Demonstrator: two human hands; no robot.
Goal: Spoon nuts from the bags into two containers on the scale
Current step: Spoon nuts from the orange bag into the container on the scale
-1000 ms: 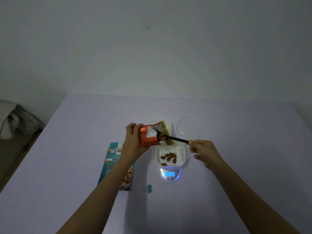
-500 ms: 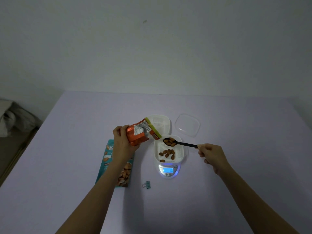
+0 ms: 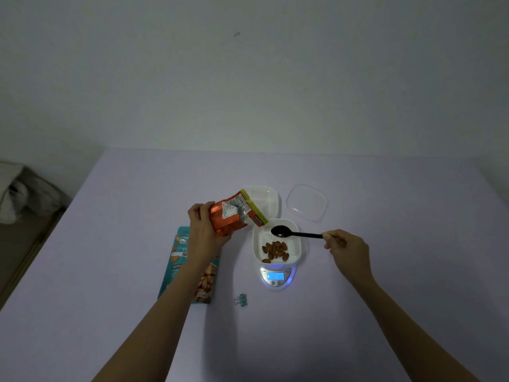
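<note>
My left hand [image 3: 205, 230] grips an orange nut bag [image 3: 234, 213], tilted with its green-edged mouth toward the scale. My right hand [image 3: 345, 248] pinches the end of a black spoon [image 3: 294, 233]; its bowl is empty and hovers over the back of a white container [image 3: 298, 230]. That container sits on a small digital scale [image 3: 275, 278] with a lit blue display and holds several brown almonds [image 3: 275, 250]. A second white container [image 3: 265, 201] stands just behind, partly hidden by the bag.
A teal almond bag [image 3: 180, 260] lies flat on the lilac table [image 3: 110, 244] under my left forearm. A clear lid [image 3: 307, 202] rests at the back right of the scale. A small teal binder clip [image 3: 241, 299] lies in front. The table's left edge drops to the floor.
The spoon came out of the orange bag loaded, moved over the container on the scale and now is empty. More almonds lie in the container. The bag stayed tilted in my left hand.
</note>
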